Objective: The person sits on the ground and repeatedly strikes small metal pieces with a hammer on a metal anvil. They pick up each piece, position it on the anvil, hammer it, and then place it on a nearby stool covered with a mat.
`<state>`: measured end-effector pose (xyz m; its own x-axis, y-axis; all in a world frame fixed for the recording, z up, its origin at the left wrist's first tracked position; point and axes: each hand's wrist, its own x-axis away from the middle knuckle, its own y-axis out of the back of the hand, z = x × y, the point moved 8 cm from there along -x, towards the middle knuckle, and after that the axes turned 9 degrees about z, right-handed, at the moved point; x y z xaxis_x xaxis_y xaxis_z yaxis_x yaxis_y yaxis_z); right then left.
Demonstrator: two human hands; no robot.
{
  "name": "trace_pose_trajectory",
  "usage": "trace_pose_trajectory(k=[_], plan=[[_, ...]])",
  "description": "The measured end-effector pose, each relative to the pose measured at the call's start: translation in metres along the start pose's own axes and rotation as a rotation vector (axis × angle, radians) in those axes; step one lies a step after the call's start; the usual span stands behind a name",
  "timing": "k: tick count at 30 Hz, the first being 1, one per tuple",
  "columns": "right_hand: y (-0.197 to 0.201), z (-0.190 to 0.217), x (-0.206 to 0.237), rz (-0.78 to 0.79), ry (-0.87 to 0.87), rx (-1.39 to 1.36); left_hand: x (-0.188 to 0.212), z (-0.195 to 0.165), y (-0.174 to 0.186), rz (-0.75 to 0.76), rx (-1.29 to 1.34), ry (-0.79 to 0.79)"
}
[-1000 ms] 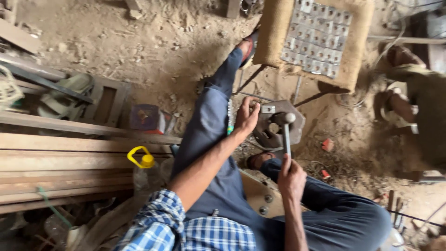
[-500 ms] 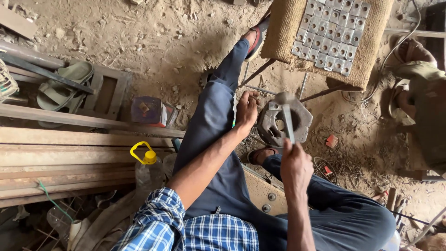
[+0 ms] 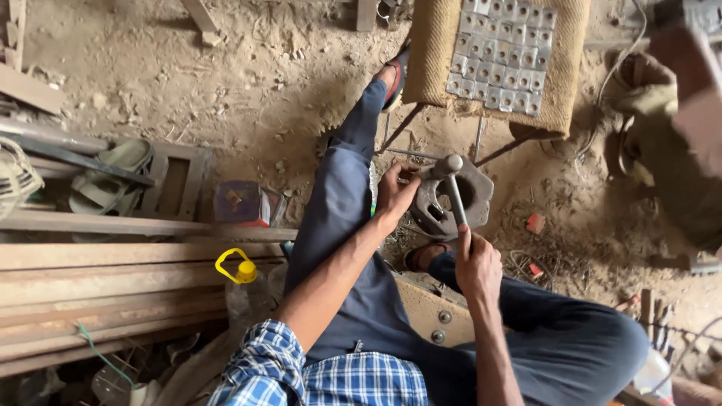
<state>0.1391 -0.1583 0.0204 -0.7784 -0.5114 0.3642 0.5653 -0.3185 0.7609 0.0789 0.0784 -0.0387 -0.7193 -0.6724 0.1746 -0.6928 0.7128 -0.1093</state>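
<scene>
My right hand (image 3: 477, 265) grips the handle of a steel hammer (image 3: 450, 184), whose head sits over a heavy round iron block (image 3: 456, 201) on the dirt floor. My left hand (image 3: 394, 197) rests against the left side of that block, fingers pinching a small metal piece on its top edge. My legs in dark trousers stretch out on either side of the block. Beyond it stands a stool (image 3: 502, 56) covered in sacking, with rows of several small square metal plates laid on top.
Long wooden planks (image 3: 113, 278) lie at the left, with a plastic bottle with a yellow cap (image 3: 242, 277) beside them. A small printed box (image 3: 244, 203) and sandals (image 3: 113, 177) sit further left. Scrap bits litter the dirt at the right.
The hammer head has come down from a raised position onto the block's top near my left fingers. The view has shifted slightly; my left hand stays at the block.
</scene>
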Motion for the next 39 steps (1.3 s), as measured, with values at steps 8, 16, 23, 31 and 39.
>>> trace_pose_trajectory(k=[8,16,23,31,39], plan=[[-0.006,-0.021,0.043,-0.168,-0.180,0.201,-0.001,-0.018,-0.004,0.000,-0.195,-0.184],[0.003,-0.010,0.042,-0.151,-0.070,0.020,0.003,-0.034,-0.002,0.012,-0.306,-0.227],[0.001,-0.010,0.042,-0.094,-0.090,-0.036,0.007,-0.047,-0.002,-0.014,-0.211,-0.202],[-0.004,-0.016,0.042,-0.080,-0.104,-0.052,0.032,-0.109,-0.026,0.004,-0.665,-0.641],[-0.004,-0.016,0.041,-0.100,-0.068,-0.061,0.023,-0.085,-0.039,0.209,-0.802,-0.335]])
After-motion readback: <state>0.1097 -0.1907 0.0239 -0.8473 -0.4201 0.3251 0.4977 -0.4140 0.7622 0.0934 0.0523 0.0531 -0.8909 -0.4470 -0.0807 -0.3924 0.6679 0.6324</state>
